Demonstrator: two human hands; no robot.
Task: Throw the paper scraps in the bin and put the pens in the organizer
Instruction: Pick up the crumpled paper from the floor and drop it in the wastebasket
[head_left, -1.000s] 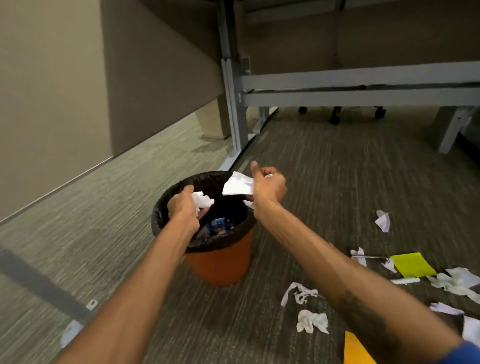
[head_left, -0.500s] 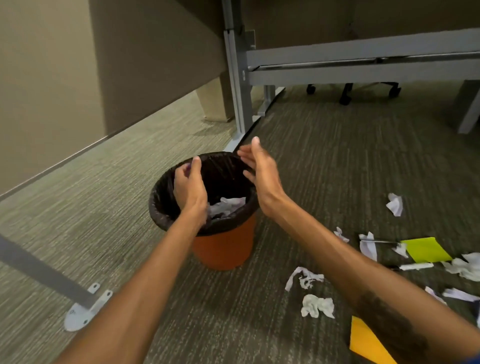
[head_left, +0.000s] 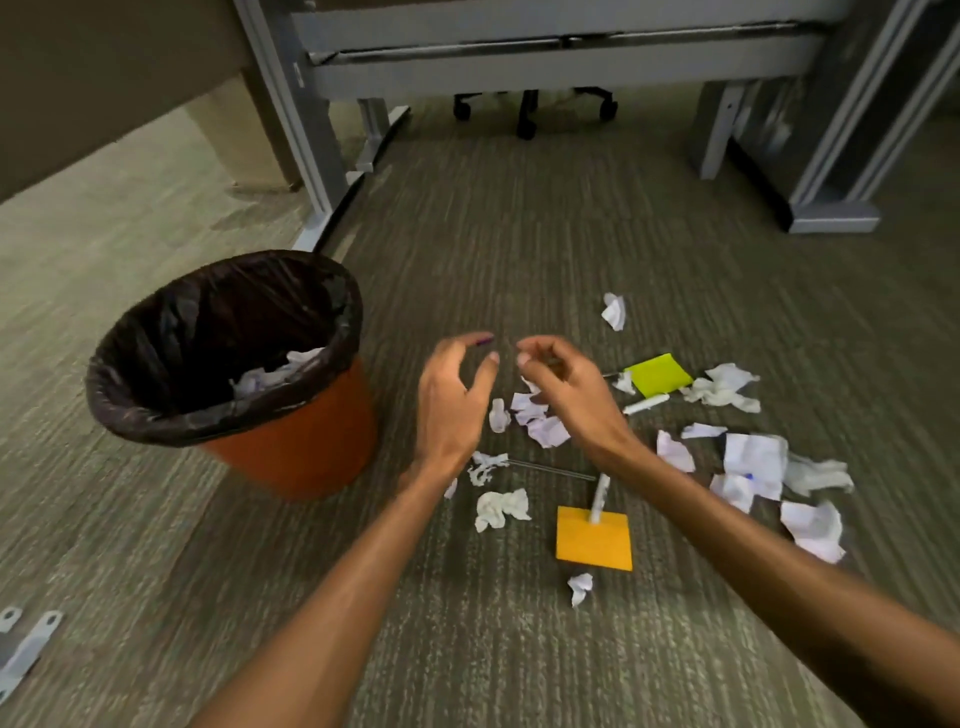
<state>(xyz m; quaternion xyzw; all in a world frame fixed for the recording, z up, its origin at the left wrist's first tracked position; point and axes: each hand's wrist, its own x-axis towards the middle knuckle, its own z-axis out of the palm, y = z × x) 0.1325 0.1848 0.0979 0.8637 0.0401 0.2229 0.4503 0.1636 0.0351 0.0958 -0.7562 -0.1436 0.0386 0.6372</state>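
Observation:
An orange bin (head_left: 291, 457) with a black liner stands on the carpet at the left, with white paper scraps (head_left: 270, 371) inside. My left hand (head_left: 452, 400) and my right hand (head_left: 561, 389) hover empty to the right of it, fingers apart, above several crumpled scraps (head_left: 535, 421). More white scraps (head_left: 753, 462) lie scattered at the right. A white pen (head_left: 598, 496) rests partly on an orange sticky pad (head_left: 595, 543). Another white pen (head_left: 647, 404) lies near a green sticky pad (head_left: 657, 374). A thin dark pen (head_left: 550, 470) lies under my right wrist. No organizer is in view.
Grey desk legs (head_left: 311, 135) and a frame rise behind the bin. Chair castors (head_left: 527, 111) show under the desk. A grey cabinet base (head_left: 831, 218) stands at the far right. Metal brackets (head_left: 26, 644) lie at the lower left.
Both hands let go of their paper scraps into the bin, then moved right and away from it to hover over the scattered scraps. The view has turned down and to the right.

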